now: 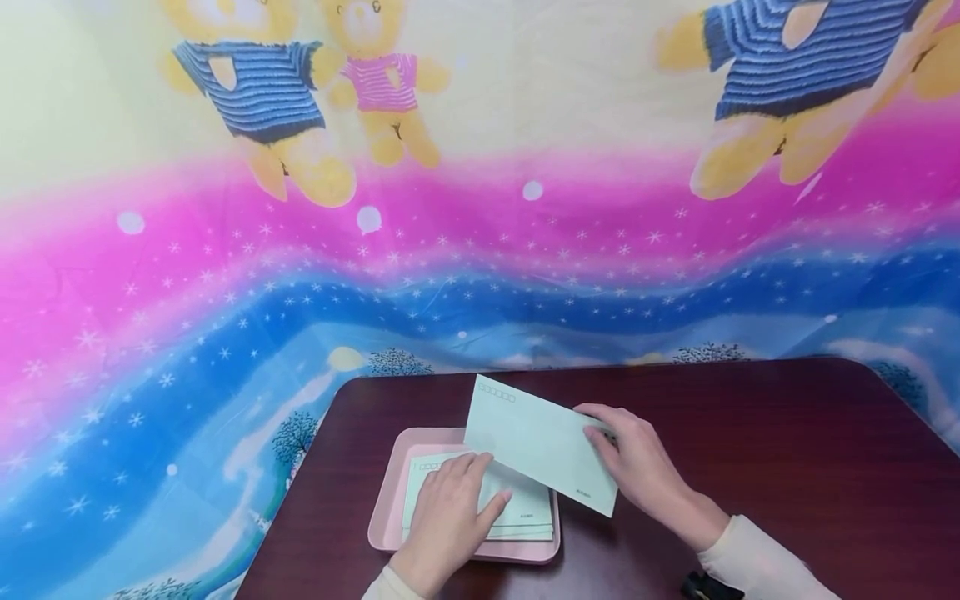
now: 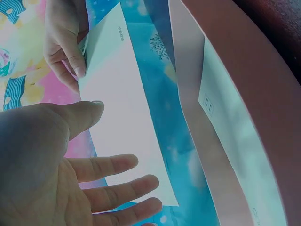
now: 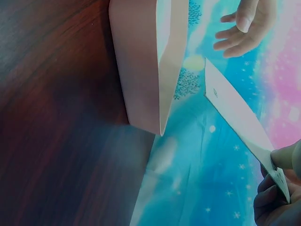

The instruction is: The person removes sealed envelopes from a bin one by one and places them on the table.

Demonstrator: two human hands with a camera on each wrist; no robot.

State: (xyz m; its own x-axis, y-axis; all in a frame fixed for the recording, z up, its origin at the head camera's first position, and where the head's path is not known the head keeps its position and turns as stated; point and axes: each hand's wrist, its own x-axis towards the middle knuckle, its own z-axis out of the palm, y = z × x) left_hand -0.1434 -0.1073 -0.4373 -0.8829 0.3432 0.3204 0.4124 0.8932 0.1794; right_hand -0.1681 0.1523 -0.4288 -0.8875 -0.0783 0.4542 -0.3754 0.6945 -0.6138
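Observation:
A pale green envelope [image 1: 543, 450] with a row of small printed boxes is raised and tilted above the right part of a pink tray [image 1: 381, 517]. My right hand [image 1: 648, 467] pinches its right edge, thumb [image 3: 284, 157] on one face and fingers behind. My left hand [image 1: 453, 508] hovers over the tray with its fingers spread and relaxed, holding nothing. In the right wrist view the left hand [image 3: 249, 28] stands apart from the raised envelope [image 3: 235, 110]. More envelopes [image 1: 528, 500] lie stacked in the tray, partly hidden by the left hand.
The tray stands on a dark reddish-brown table [image 1: 750, 433], left of its middle. Behind the table hangs a cloth [image 1: 525, 250] printed with bears and snowflakes. A black object [image 1: 708, 586] shows by the right sleeve at the bottom edge.

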